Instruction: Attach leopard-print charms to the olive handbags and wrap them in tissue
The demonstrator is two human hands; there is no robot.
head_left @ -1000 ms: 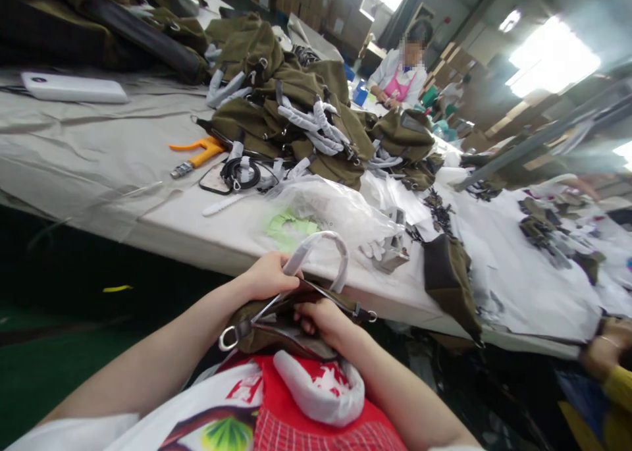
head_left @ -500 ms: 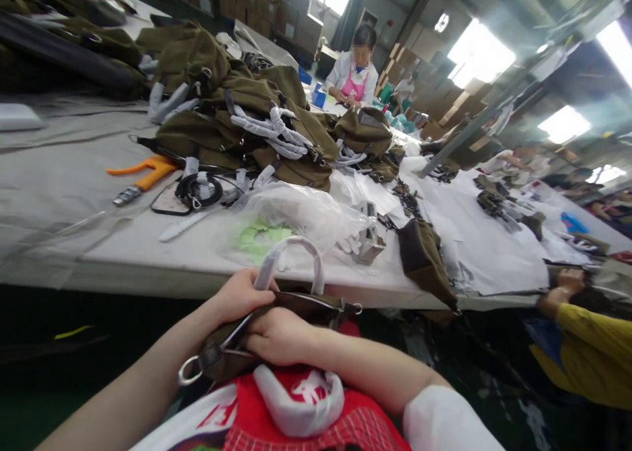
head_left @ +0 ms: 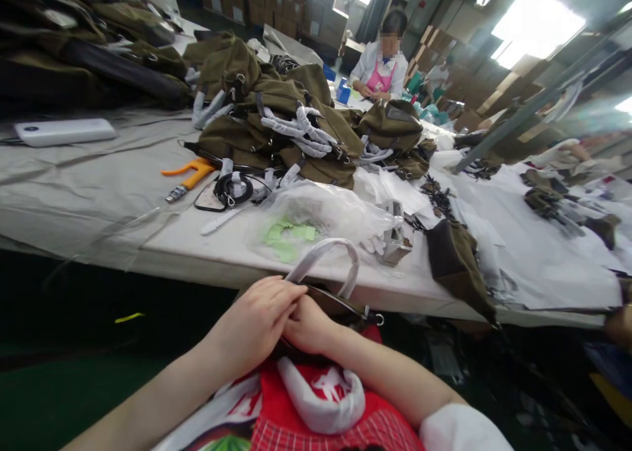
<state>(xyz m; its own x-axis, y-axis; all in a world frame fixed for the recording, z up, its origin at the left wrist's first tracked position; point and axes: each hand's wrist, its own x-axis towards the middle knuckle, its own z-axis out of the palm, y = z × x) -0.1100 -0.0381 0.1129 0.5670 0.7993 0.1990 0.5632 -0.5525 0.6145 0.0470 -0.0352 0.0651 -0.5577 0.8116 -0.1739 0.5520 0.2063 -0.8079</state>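
Observation:
An olive-brown bag (head_left: 336,304) with white-wrapped handles (head_left: 330,245) rests between my body and the table edge. My left hand (head_left: 264,313) lies over the bag's top opening, its fingers together and bent over the edge beside the base of the far handle. Right against it, my right hand (head_left: 309,326) is curled at the opening, its fingertips hidden under the left hand and in the bag. The near handle hangs over my red apron (head_left: 385,424). What either hand's fingers hold cannot be made out.
On the table (head_left: 162,240) lie a pile of olive bags (head_left: 296,102), an orange-handled tool (head_left: 190,174), a black cable coil (head_left: 233,189), a plastic bag with green paper (head_left: 291,234), a metal holder (head_left: 394,243) and a white device (head_left: 66,132). A person in a pink apron (head_left: 380,76) works across.
My left hand has moved from beside the handle onto the bag's opening, against my right hand. The view has turned left, and the yellow sleeve at right has mostly left it.

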